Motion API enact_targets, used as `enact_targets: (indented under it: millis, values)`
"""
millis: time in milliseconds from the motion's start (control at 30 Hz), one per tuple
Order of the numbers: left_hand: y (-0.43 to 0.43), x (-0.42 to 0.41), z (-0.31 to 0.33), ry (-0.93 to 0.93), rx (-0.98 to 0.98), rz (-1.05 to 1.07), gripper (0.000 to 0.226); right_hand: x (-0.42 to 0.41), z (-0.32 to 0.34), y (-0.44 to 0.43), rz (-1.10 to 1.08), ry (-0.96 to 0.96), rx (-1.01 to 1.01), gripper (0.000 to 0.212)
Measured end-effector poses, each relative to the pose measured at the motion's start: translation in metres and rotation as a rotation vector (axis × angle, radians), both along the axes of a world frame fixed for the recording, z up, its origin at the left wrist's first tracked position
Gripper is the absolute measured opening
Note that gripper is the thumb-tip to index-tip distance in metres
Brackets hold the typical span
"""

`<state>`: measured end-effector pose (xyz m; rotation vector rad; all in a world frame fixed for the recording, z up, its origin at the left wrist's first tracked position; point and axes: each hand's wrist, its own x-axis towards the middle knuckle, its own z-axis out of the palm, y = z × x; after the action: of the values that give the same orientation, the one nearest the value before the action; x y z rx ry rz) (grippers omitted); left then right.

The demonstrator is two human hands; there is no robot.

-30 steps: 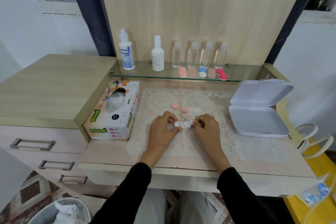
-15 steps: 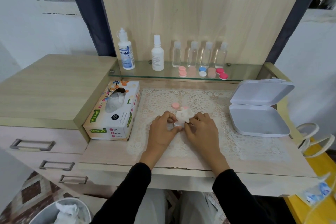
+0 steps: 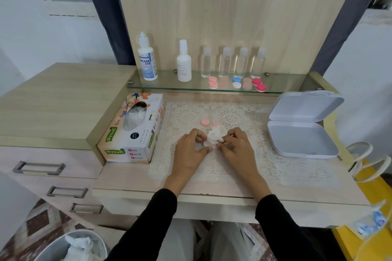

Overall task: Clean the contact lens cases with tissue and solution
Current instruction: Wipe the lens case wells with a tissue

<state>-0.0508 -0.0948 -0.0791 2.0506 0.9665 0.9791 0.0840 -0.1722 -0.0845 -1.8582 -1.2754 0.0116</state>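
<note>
Sitting between hands [image 3: 191, 151] [image 3: 235, 149]: lens case [image 3: 205, 144], tissue [image 3: 216, 134]

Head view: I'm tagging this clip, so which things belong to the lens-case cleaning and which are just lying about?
In the job: white lens case in the left hand; tissue in the right hand; pink cap on the lace mat; tissue box; Dream Eye solution bottle; coloured cases on the glass shelf.
Lying about: four clear bottles; open white box; drawers.
</note>
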Motion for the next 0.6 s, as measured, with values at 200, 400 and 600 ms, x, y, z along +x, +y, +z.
enact_targets:
  millis: [200,400,600]
  values:
    - [0.0,0.0,0.0,0.047,0.019,-0.002,0.035,0.001,0.003,-0.002,0.02,0.134,0.128,0.009]
    - [-0.002,0.0,0.002,0.091,0.045,-0.013,0.029,0.004,0.008,-0.007,-0.019,0.141,0.231,0.003]
    - [0.0,0.002,0.007,0.164,0.062,-0.028,0.024,0.0,0.013,-0.01,-0.045,0.187,0.266,0.005]
